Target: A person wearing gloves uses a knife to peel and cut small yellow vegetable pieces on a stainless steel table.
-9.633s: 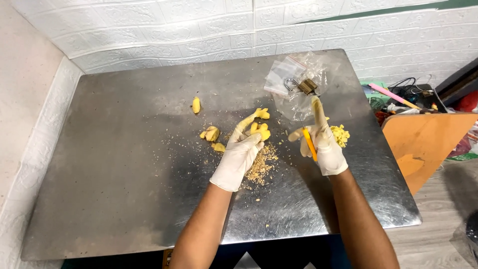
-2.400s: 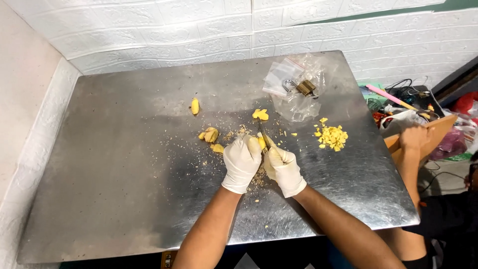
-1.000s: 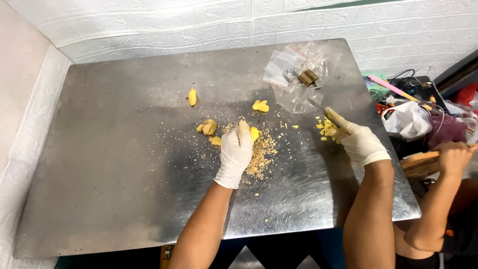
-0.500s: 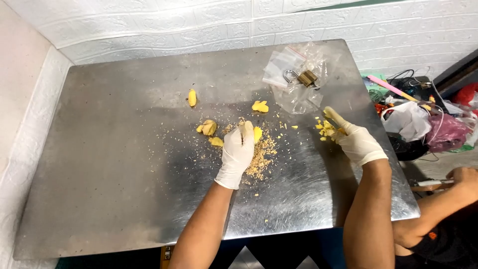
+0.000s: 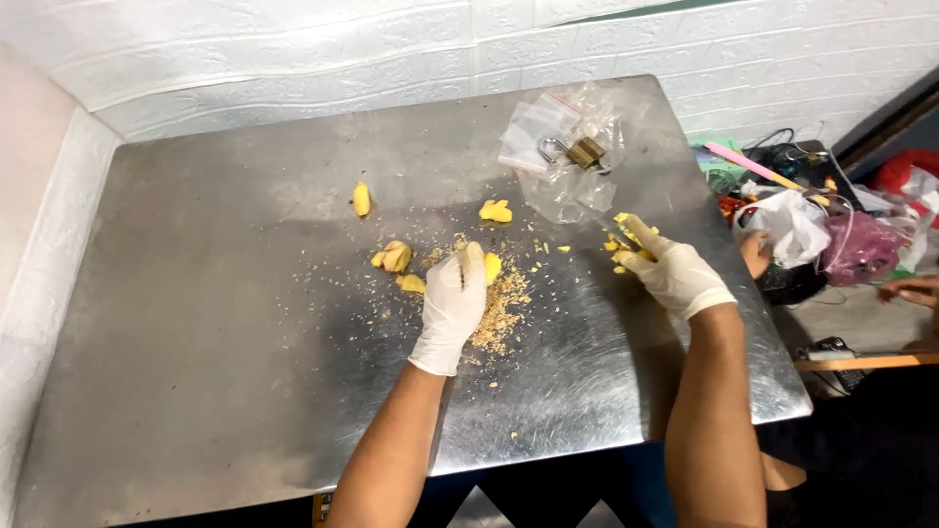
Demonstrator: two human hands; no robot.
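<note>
- Steel table point(image 5: 196, 391) fills the head view, white brick-pattern wall point(image 5: 293, 59) behind it.
- Left hand point(image 5: 453, 305), white glove, sits mid-table with fingers curled together around a yellow piece point(image 5: 492, 266) that shows just past the fingertips. Looks like a pinch on it; exact contact is hidden by the glove.
- Under and beside that hand: a patch of tan peel scraps point(image 5: 499, 313), densest to its right.
- Right hand point(image 5: 671, 271), also gloved, is well apart from the left, toward the table's right edge. Fingers pressed together over a small pile of yellow cut chunks point(image 5: 624, 233), touching it. Something thin may be in the grip, too small to tell.
- Loose pieces left of the left hand: 1 pale lump point(image 5: 397, 256) with a smaller yellow bit point(image 5: 412, 284) just below it.
- 1 lone yellow piece point(image 5: 362, 198) further back left, apart from the rest.
- 1 more yellow piece point(image 5: 496, 210) behind the left hand, between it and the plastic.
- Clear plastic bags point(image 5: 562, 156) at the back right of the table, a brass padlock point(image 5: 584, 152) lying on them.
- Off the table on the right: white bag point(image 5: 797, 225), pink bag point(image 5: 861, 249) and assorted clutter on a lower surface.
- Another person's hand point(image 5: 915, 290) at the far right edge, away from the table.
</note>
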